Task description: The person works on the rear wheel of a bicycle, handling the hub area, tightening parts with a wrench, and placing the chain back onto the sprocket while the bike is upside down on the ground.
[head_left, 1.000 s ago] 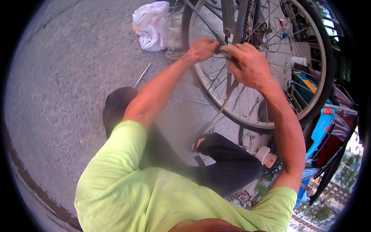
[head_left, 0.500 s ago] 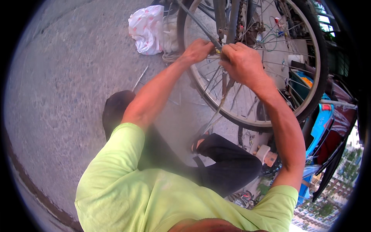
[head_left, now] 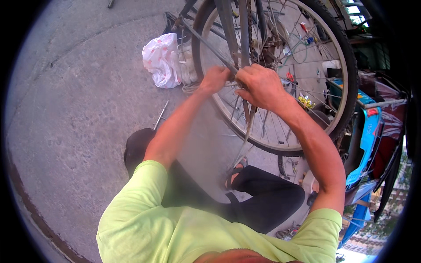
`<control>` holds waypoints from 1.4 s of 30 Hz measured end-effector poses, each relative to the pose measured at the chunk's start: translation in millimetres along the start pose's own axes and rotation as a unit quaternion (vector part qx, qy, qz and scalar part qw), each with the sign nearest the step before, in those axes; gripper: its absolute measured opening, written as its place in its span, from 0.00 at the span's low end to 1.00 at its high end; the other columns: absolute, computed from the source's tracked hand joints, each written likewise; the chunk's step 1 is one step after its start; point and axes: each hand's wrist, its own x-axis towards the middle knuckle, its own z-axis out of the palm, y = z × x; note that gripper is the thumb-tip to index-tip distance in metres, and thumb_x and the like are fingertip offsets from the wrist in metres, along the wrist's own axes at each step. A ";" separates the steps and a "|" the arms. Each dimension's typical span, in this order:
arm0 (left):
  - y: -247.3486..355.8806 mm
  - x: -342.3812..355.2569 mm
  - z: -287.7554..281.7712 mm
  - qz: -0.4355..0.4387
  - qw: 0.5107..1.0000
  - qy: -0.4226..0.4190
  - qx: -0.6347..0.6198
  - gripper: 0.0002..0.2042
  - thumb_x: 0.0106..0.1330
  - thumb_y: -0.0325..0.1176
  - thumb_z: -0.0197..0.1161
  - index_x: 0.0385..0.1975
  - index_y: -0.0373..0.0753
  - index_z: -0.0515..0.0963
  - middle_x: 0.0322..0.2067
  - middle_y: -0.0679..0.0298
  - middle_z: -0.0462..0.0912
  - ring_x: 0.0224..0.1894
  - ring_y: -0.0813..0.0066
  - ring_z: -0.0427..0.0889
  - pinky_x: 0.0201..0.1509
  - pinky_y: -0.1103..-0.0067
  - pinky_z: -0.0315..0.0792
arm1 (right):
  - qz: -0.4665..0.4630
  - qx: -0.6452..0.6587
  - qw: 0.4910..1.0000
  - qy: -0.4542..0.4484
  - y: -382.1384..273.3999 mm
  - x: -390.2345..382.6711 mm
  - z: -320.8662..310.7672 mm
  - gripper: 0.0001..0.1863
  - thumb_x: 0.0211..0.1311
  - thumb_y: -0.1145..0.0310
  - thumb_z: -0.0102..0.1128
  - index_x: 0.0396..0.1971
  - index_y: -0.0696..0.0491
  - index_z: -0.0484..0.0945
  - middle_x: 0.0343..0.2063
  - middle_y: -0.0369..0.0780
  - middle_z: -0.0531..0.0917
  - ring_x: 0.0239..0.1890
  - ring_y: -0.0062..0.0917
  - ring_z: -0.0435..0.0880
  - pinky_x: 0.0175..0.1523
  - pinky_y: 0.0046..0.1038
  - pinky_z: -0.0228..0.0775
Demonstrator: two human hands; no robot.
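A bicycle wheel (head_left: pixel 351 83) with thin spokes and a black tyre stands in front of me. Dark frame tubes (head_left: pixel 210 46) run down to where both hands work, beside a chain (head_left: pixel 250 26). My left hand (head_left: pixel 215 79) is closed at the lower end of the slanting tube, its fingertips partly hidden. Right beside it, my right hand (head_left: pixel 262 86) curls over the joint of the tubes, thumb bent underneath. Whatever small part the fingers pinch is covered by the hands. Below them a thin metal leg (head_left: pixel 246 136) slants down towards my sandalled foot (head_left: pixel 237 173).
Left of the wheel lie a white plastic bag (head_left: pixel 161 61) and a coil of rope (head_left: pixel 189 88) on the concrete. A metal rod (head_left: pixel 161 115) rests near my knee. To the right stands a blue panelled object (head_left: pixel 363 149). Through the spokes, a yellow item (head_left: pixel 306 101) and loose parts show.
The view has shifted, so wheel, bag and hands sit lower in the picture. Both hands stay at the same tube joint, with the right hand's fingers slightly rearranged.
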 end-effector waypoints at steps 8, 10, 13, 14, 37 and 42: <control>-1.9 -1.4 -4.1 0.034 0.999 0.006 -0.010 0.25 0.67 0.48 0.49 0.38 0.28 0.83 0.34 0.45 0.86 0.41 0.59 0.84 0.50 0.69 0.72 | -0.003 -0.024 0.998 0.050 -3.0 3.8 7.5 0.07 0.45 0.71 0.66 0.27 0.52 0.79 0.27 0.38 0.81 0.34 0.36 0.83 0.38 0.37 0.78; -5.4 -1.2 -3.7 0.031 0.999 0.009 0.000 0.24 0.67 0.47 0.48 0.37 0.28 0.83 0.33 0.46 0.85 0.40 0.62 0.84 0.49 0.70 0.72 | -0.001 -0.017 0.998 0.063 -5.7 4.6 3.8 0.07 0.45 0.71 0.65 0.26 0.52 0.79 0.27 0.38 0.81 0.34 0.36 0.83 0.38 0.38 0.78; 10.4 -7.5 -1.0 0.002 1.000 -0.006 0.024 0.24 0.68 0.46 0.48 0.37 0.28 0.83 0.34 0.47 0.86 0.41 0.62 0.84 0.51 0.70 0.71 | -0.025 0.002 1.000 0.013 6.8 -6.2 5.2 0.13 0.48 0.67 0.73 0.31 0.51 0.77 0.30 0.38 0.80 0.37 0.36 0.81 0.40 0.37 0.76; 13.3 -8.8 -2.1 -0.005 1.000 -0.003 0.009 0.24 0.68 0.46 0.48 0.37 0.28 0.83 0.34 0.47 0.86 0.41 0.62 0.83 0.51 0.70 0.71 | -0.019 -0.007 1.000 -0.001 6.9 -4.1 4.0 0.13 0.49 0.67 0.73 0.31 0.51 0.77 0.30 0.38 0.80 0.37 0.36 0.81 0.40 0.37 0.76; 2.2 -2.0 -0.8 0.000 1.000 0.000 0.002 0.26 0.68 0.50 0.49 0.39 0.31 0.84 0.39 0.47 0.87 0.45 0.56 0.85 0.53 0.69 0.73 | -0.009 -0.025 0.999 0.021 3.6 -4.8 10.6 0.12 0.48 0.67 0.71 0.29 0.52 0.75 0.29 0.38 0.78 0.36 0.35 0.80 0.40 0.38 0.75; -4.6 2.2 -2.9 -0.012 1.000 0.001 0.020 0.23 0.65 0.45 0.49 0.38 0.31 0.84 0.38 0.48 0.87 0.45 0.56 0.84 0.52 0.69 0.72 | -0.007 -0.010 0.998 0.069 3.9 -5.5 12.6 0.11 0.46 0.69 0.69 0.30 0.51 0.78 0.29 0.38 0.79 0.37 0.35 0.81 0.39 0.37 0.76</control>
